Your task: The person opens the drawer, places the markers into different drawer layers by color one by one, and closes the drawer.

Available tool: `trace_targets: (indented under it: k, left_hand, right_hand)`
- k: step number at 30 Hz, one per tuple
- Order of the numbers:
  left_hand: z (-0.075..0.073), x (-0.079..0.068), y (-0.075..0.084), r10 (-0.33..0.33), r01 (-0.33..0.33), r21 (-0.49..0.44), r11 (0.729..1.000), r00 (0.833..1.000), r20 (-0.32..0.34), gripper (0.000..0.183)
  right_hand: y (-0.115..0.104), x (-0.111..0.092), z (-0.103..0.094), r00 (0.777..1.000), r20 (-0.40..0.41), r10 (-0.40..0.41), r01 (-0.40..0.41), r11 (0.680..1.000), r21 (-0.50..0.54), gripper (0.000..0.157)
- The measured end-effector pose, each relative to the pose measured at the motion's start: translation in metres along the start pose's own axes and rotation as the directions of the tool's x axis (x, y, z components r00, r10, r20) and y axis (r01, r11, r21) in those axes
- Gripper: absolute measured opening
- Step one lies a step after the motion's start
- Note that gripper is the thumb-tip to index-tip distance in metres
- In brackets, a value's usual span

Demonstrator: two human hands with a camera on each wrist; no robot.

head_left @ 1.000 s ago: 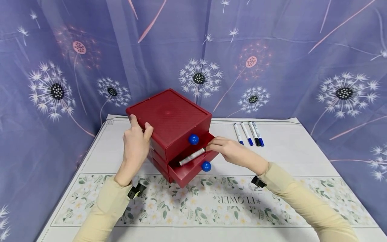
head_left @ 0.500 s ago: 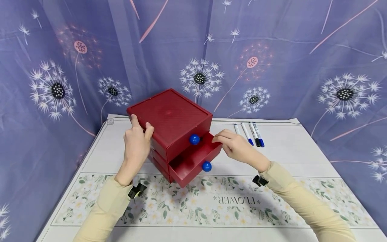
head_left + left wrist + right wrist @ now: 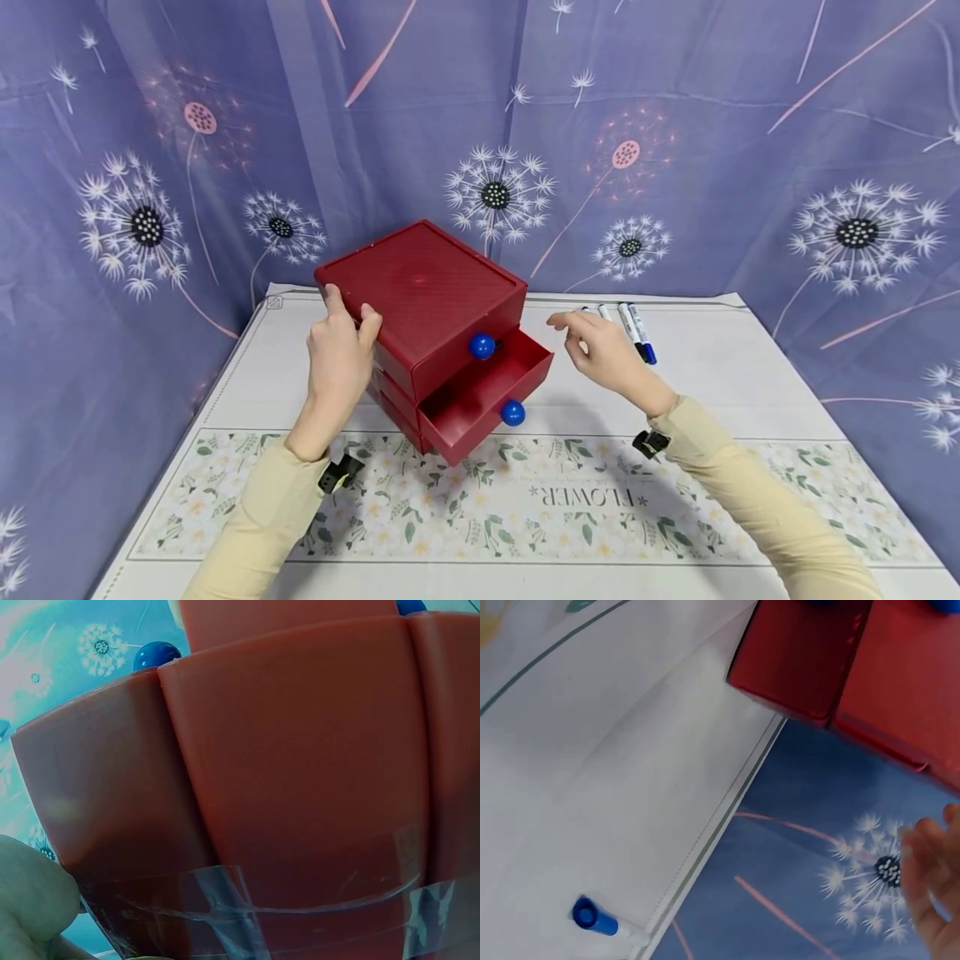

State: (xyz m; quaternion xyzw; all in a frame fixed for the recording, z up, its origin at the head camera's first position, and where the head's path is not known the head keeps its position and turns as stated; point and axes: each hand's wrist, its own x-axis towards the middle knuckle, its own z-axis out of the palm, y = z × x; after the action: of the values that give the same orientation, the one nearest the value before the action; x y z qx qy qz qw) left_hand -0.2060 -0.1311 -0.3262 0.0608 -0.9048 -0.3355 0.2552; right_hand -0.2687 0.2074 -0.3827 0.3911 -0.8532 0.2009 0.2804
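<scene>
Away from the pulled-out drawer and toward the right, the right hand is moving, having been touching the drawer's corner half a second ago; a white marker that was showing at the drawer a second ago is now lying out of sight. That hand is hovering just beside the drawer, well above the table, with its fingers loosely bending, the thumb standing apart from the fingertips.

On the other side, the left hand is keeping its place at the left edge of the red chest. Its thumb and one finger are touching the edge; the remaining fingers are hiding, so I cannot tell whether they are curling round it.

The chest is standing at an angle on the left half of the table, its middle drawer sticking out toward the person and showing bare red plastic inside. One blue knob is jutting from the top drawer, another from the middle one. Clear tape is running across the chest's side.

Four markers are lying on the table behind the right hand, which is partly covering them. Pale yellow sleeves are reaching over a flower-patterned strip, and a purple-blue curtain is hanging behind.
</scene>
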Motion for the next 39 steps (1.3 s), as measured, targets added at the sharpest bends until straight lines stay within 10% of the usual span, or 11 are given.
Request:
trace_targets:
  k: [11, 24, 39]
  left_hand:
    - [0.001, 0.0, -0.001, 0.012, -0.012, -0.006, 1.0, 1.0, -0.012, 0.062]
    - [0.002, 0.0, -0.001, 0.019, -0.019, -0.002, 1.0, 1.0, -0.014, 0.062]
    - [0.002, 0.0, -0.001, 0.023, -0.023, -0.001, 1.0, 1.0, -0.019, 0.061]
  right_hand:
    - [0.039, -0.012, 0.002, 0.93, 0.055, 0.364, -0.363, 0.931, -0.027, 0.037]
    - [0.081, -0.038, 0.01, 0.806, 0.134, 0.576, -0.575, 0.816, -0.052, 0.042]
    - [0.103, -0.061, 0.007, 0.582, 0.23, 0.78, -0.758, 0.623, -0.195, 0.05]
